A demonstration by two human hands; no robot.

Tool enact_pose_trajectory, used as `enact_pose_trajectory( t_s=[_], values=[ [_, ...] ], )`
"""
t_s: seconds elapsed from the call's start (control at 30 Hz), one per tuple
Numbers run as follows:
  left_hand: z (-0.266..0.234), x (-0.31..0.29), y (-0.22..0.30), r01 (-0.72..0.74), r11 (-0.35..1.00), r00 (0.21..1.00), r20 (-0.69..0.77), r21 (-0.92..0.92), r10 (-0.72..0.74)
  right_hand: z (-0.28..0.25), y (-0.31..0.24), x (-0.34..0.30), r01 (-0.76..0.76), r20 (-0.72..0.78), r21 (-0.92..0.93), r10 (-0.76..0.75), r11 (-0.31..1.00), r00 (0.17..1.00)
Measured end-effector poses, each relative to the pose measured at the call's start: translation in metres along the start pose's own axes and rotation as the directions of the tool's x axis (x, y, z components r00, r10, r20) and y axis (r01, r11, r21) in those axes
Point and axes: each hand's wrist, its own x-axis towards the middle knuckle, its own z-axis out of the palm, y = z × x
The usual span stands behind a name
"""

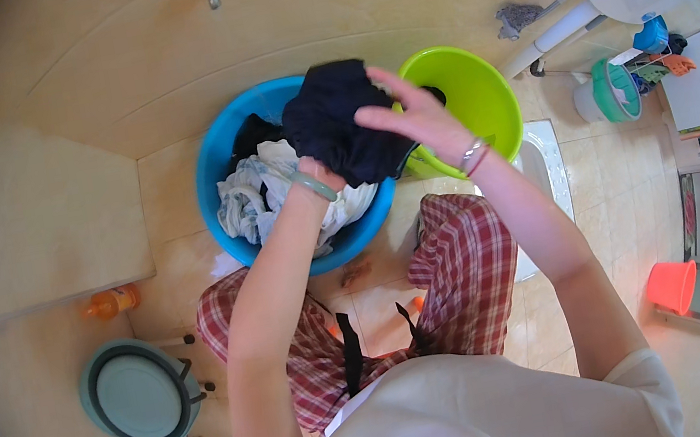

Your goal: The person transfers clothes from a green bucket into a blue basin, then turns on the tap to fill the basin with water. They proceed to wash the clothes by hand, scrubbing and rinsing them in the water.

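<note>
the navy cloth (339,123) is above the blue basin (213,186), beside the green bucket (481,90). your left hand (326,172) meets the cloth; its fingers are hidden, grip cannot be told. your right hand (424,121), fingers spread, overlaps the cloth's right side. any marking on the orange bottle (116,301) is unreadable.

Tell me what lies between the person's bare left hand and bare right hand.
In the head view, a crumpled dark navy cloth fills the stretch between the left hand and right hand, hiding the left fingers.
</note>
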Motion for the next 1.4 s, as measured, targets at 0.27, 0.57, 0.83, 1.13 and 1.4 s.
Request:
enact_pose_trajectory(
  t_s=[0.27,0.57,0.83,1.13,1.4],
  values=[
    [-0.091,-0.064,-0.072,0.480,0.876,0.849,-0.222,-0.054,-0.479,0.082,0.068,0.033,-0.259,-0.045,0.342,0.291,0.903,0.956],
    [-0.096,-0.027,-0.030,0.377,0.200,0.234,-0.116,-0.904,-0.965,0.063,0.068,0.048,-0.575,0.156,0.519,0.592,0.633,0.791],
    [-0.085,0.009,-0.032,0.554,0.314,0.511,0.017,-0.771,-0.859,0.004,0.086,0.047,-0.464,0.216,0.588,0.425,0.663,0.879],
    [0.031,0.035,-0.081,0.675,0.119,0.448,0.277,-0.728,-0.850,-0.110,0.174,0.026,-0.386,-0.084,0.668,0.580,0.637,0.811],
    [0.074,0.013,-0.109,0.705,-0.019,0.354,0.375,-0.709,-0.857,-0.097,0.330,0.020,-0.766,-0.256,0.093,0.758,0.637,0.599]
  ],
)
